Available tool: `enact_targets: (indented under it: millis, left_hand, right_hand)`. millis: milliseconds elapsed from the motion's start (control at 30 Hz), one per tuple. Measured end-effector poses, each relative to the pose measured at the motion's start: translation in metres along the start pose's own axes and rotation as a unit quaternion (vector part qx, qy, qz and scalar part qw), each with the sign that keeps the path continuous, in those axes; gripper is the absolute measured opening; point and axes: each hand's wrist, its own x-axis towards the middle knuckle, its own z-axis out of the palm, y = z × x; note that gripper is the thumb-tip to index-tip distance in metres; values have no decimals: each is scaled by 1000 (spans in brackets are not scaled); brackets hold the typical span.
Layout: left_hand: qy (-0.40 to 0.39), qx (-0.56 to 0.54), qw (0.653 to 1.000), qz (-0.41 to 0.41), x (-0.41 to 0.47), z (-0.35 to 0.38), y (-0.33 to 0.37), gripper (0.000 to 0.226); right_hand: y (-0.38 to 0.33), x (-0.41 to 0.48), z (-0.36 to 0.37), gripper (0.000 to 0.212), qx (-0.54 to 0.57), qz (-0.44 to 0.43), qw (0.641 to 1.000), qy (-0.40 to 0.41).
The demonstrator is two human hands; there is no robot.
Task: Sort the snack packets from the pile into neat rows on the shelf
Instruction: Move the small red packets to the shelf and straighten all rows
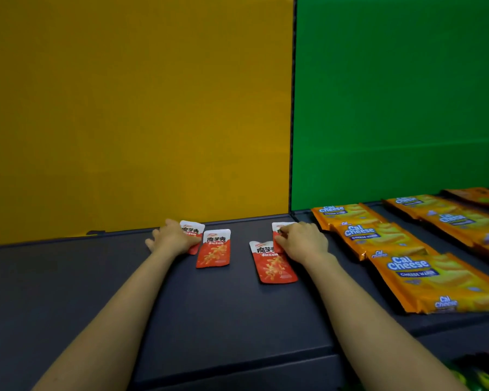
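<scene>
At the near edge of the shelf, low right corner: blurred green wrappers, possibly the pile, too smeared to say.

Both forearms reach in over the dark board.

Mid-shelf: near right packet, red and white, lying flat, skewed a little off square. Near left packet flat, close to straight. The two are apart, with a gap between.

Further in: left hand lies flat, fingers spread toward the left, its thumb side pressing on the lower half of the far left packet. Right hand has fingers curled onto the far right packet; it looks like a pinch at the edge, though the hand hides most of it.

Right of these: orange wafer packs, already in overlapping rows.

Judgement: step in hand is setting the back pair of the red row.
- Slide, don't lift; the foil is slick and light.
- Square both back packets to the rear wall, tops level.
- Then straighten the near right packet to match its neighbour.
- Keep clear of the wafer packs.

Behind: yellow panel and green panel.
</scene>
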Motion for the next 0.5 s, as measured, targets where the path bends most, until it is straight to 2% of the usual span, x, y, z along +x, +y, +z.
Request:
enact_targets:
  millis: [67, 100, 167, 200, 267, 333, 433, 500]
  left_hand:
    - [-47, -74, 996, -19, 9, -1, -4, 65]
    - [-57, -100, 993, -8, 12, -1, -8, 51]
    - [-47, -132, 990, 18, 15, 0, -14, 23]
    - [-34, -143, 989, 27, 14, -1, -16, 20]
    - [11, -169, 984, 45, 6, -9, -15, 29]
    - [46, -252, 964, 68, -7, -21, -9, 37]
    - [-28, -414, 906, 87, -30, -33, 6, 33]
    - [-87, -424, 895, 104, -45, -28, 14, 21]
  right_hand:
    - [0, 2, 2, 45, 16, 6, 1000, 10]
    - [0, 2, 2, 47, 27, 11, 1000, 9]
    - [1, 4, 2, 51, 62, 29, 998, 4]
    - [1, 4, 1, 53, 81, 37, 996, 2]
    - [2, 5, -1, 55, 116, 44, 992, 1]
    - [2, 4, -2, 53, 139, 48, 989, -5]
    - [2, -1, -5, 47, 171, 54, 984, 4]
    - [1, -8, -11, 45, 206, 56, 976, 40]
